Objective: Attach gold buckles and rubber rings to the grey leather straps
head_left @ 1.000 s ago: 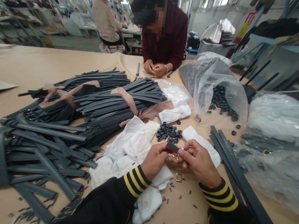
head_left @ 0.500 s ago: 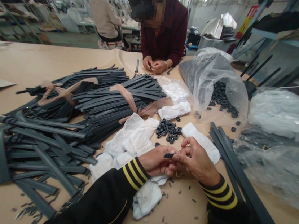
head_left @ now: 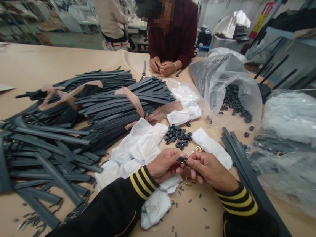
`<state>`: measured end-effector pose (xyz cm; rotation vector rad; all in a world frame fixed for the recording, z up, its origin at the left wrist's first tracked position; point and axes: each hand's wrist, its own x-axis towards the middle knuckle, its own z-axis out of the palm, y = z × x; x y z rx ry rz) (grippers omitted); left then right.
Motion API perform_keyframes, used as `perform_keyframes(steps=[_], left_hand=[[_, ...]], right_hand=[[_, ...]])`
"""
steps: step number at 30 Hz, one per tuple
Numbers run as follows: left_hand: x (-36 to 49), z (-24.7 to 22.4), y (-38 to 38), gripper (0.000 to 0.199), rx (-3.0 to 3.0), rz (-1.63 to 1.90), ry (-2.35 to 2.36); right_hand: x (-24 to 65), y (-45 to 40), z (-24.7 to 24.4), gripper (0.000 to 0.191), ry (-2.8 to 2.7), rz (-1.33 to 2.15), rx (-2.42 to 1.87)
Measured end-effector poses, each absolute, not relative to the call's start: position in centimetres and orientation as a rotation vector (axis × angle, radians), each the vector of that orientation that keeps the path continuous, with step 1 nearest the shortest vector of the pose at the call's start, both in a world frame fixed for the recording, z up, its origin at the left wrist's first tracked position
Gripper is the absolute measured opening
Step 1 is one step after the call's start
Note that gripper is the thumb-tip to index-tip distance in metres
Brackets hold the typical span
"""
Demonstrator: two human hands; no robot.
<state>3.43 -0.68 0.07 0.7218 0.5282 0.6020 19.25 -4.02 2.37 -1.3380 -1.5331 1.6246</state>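
Note:
My left hand (head_left: pixel 168 164) is closed, its thumb and fingers pinching the end of a short dark strap (head_left: pixel 181 159). My right hand (head_left: pixel 209 169) meets it from the right, fingertips closed on the same piece where a small metal glint shows. Its fingers hide most of that spot. Gold buckles lie close to the right hand: one (head_left: pixel 197 149) just beyond the fingers and another (head_left: pixel 189 182) below them. Behind my hands is a pile of small dark loops (head_left: pixel 177 136). White cloth (head_left: pixel 140 147) lies beside and under my left wrist.
Bundled dark straps (head_left: pixel 128 103) and loose straps (head_left: pixel 46 158) cover the left. A clear bag (head_left: pixel 214 83) of loops stands at back right, with long strips (head_left: pixel 253 184) nearer. Small dark scraps dot the table (head_left: pixel 196 231). A co-worker (head_left: pixel 171 28) works across the table.
My right hand has lowered and turned flatter, its fingers now lower on the piece. The strap end has tilted, and the gold buckle beyond my fingers shows more clearly.

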Motion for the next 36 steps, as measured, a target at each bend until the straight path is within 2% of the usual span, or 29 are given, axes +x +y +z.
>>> perform_keyframes(steps=[6, 13, 21, 27, 36], left_hand=[[3.7, -0.1, -0.8, 0.031, 1.030, 0.727, 0.740], [3.6, -0.6, -1.1, 0.019, 1.676, 0.858, 1.064], [3.6, -0.3, -0.5, 0.027, 1.260, 0.763, 0.934], [2.9, 0.3, 0.0, 0.031, 1.110, 0.497, 0.615], [3.0, 0.4, -0.5, 0.027, 1.257, 0.471, 0.690]], right_hand=[[19.0, -4.3, 2.4, 0.033, -1.621, 1.747, -1.305], [18.0, -4.1, 2.9, 0.044, -1.990, 1.036, -1.562], [18.7, -4.0, 3.3, 0.035, -1.925, 1.229, -1.477], [19.7, -4.0, 3.4, 0.025, -2.045, 1.130, -1.413], [19.5, -4.2, 3.3, 0.019, -2.154, 0.982, -1.459]])
